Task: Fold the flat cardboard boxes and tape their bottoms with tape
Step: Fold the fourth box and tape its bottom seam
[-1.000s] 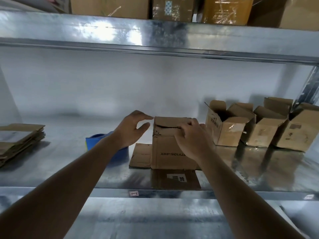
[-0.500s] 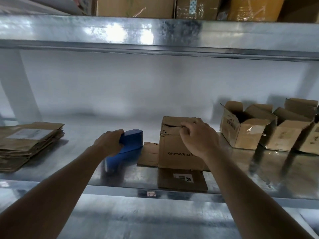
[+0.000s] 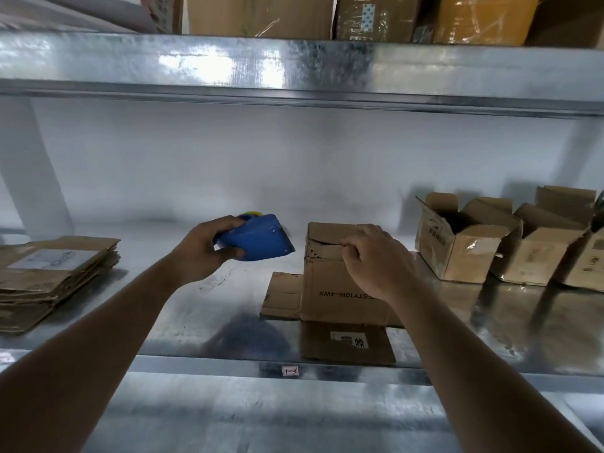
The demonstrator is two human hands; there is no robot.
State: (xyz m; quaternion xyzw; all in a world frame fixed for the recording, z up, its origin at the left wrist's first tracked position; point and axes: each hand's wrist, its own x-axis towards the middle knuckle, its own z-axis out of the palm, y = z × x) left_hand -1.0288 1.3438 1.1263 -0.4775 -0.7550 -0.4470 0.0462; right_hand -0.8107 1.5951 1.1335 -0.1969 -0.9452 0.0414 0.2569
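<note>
Galvanized metal shelf (image 3: 202, 308), shiny, reflecting soft overhead light. Upper shelf beam (image 3: 327, 73) across top, bright glare left of centre. White wall (image 3: 261, 165) far behind. White upright post (image 3: 29, 165) far left. Small label (image 3: 290, 371) on near shelf edge.

The tape dispenser (image 3: 256, 240) is held left of the gripped box (image 3: 330, 276); flat cardboard (image 3: 49, 276) is stacked farther left, folded boxes (image 3: 464, 243) right.
</note>
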